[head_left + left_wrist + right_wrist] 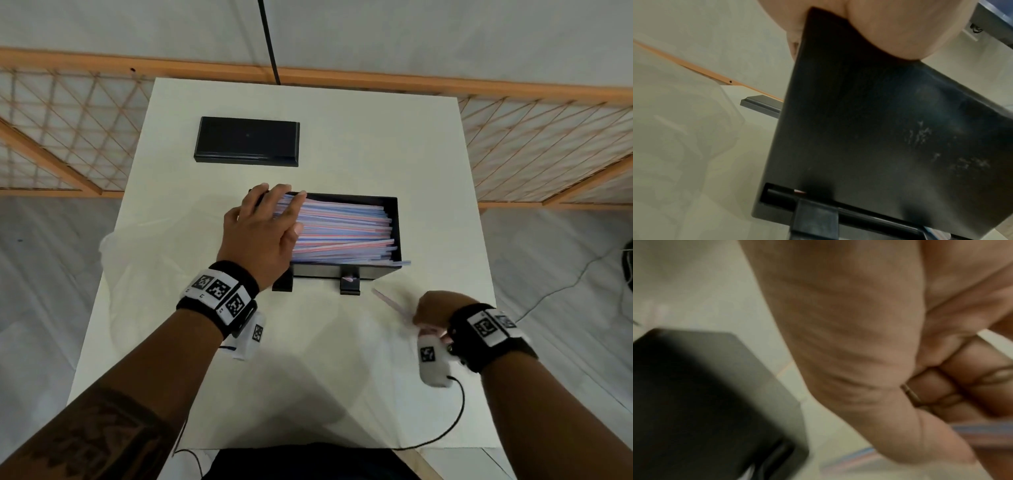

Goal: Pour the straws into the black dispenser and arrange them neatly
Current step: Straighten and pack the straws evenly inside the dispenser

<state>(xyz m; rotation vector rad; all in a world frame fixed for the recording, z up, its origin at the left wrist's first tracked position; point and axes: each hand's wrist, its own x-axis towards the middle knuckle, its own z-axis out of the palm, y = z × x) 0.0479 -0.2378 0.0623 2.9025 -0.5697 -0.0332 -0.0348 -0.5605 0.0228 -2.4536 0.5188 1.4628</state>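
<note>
On the table [308, 359], the left hand [263, 229] is lying flat across the straws [342, 229] in the dispenser [394, 212] while the right hand [433, 311] is pinching a stray straw [390, 303] (light, slippery, easily kinked; probably best held mid-length).

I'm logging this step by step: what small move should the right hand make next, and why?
Probably carry the loose straw that the right hand grips up and lay it on the pile in the black dispenser, lengthwise with the rest. The left hand lies over the pile's left end, and one straw pokes past the right front corner.
</note>
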